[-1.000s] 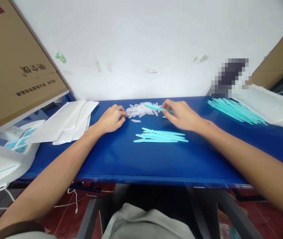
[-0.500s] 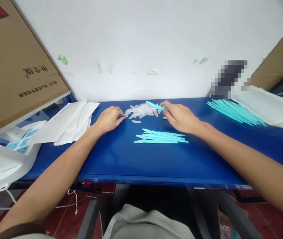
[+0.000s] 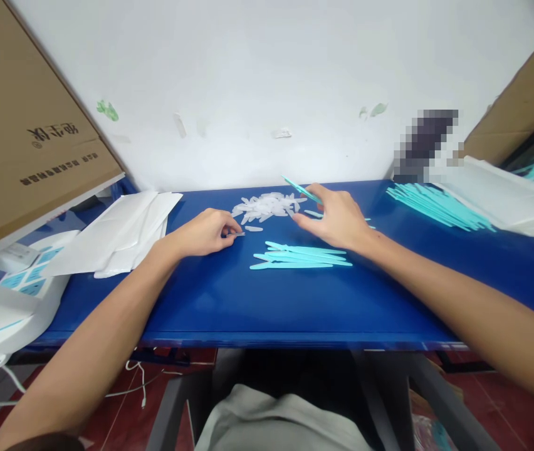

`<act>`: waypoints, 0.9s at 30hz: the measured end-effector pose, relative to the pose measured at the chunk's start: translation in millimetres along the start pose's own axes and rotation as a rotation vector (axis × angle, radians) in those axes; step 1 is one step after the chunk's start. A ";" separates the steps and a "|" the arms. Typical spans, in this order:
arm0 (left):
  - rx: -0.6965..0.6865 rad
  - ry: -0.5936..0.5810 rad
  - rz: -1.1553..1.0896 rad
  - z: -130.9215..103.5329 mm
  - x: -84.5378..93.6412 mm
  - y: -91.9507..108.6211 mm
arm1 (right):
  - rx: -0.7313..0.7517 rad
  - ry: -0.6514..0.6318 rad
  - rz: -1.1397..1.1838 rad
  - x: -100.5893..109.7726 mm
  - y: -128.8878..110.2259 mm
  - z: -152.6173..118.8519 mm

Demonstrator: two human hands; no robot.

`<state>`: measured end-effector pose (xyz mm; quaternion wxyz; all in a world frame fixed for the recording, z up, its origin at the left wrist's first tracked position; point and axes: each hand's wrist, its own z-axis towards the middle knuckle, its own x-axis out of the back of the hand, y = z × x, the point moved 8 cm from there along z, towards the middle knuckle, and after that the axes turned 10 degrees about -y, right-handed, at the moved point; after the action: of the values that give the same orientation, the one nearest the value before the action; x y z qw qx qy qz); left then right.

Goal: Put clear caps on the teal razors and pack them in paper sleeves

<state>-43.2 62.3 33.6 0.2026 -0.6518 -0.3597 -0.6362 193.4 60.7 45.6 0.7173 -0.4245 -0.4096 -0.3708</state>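
Observation:
A small translucent piece point(image 3: 237, 234) is pinched between the thumb and fingers of my left hand point(image 3: 208, 232), left of a pile of similar translucent pieces point(image 3: 269, 205). One loose piece point(image 3: 254, 229) lies just in front of the pile. My right hand point(image 3: 340, 216) holds a thin turquoise stick point(image 3: 301, 188) by its right end, with the tip pointing up and left; the thumb is spread away below it. Another pale piece point(image 3: 313, 214) shows beside the right thumb. Several turquoise sticks point(image 3: 302, 257) lie in a small heap between my hands, nearer the front edge.
White sheets or sleeves point(image 3: 121, 228) and a white device point(image 3: 41, 282) are on the left, by a large cardboard box point(image 3: 36, 125). More turquoise sticks point(image 3: 439, 205) and a stack of white sleeves point(image 3: 511, 197) lie on the right of the blue table point(image 3: 248, 313).
My left hand has moved slightly toward me and now holds a small piece away from the pile. The right thumb has spread apart from the fingers, and the stick has tilted more steeply.

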 end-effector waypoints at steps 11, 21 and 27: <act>-0.091 0.124 -0.183 11.0 -11.5 8.3 | 0.030 -0.030 0.025 0.9 -4.8 -1.1; -0.086 0.062 -0.009 10.2 -12.6 11.9 | 0.065 -0.079 -0.016 -5.6 -8.1 -0.6; -0.080 0.061 -0.009 9.4 -10.3 13.4 | 0.080 -0.105 -0.033 -8.9 -9.1 -0.2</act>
<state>-26.3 58.0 25.2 0.1847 -0.6380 -0.3305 -0.6705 182.0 58.9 40.3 0.7051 -0.4076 -0.4681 -0.3430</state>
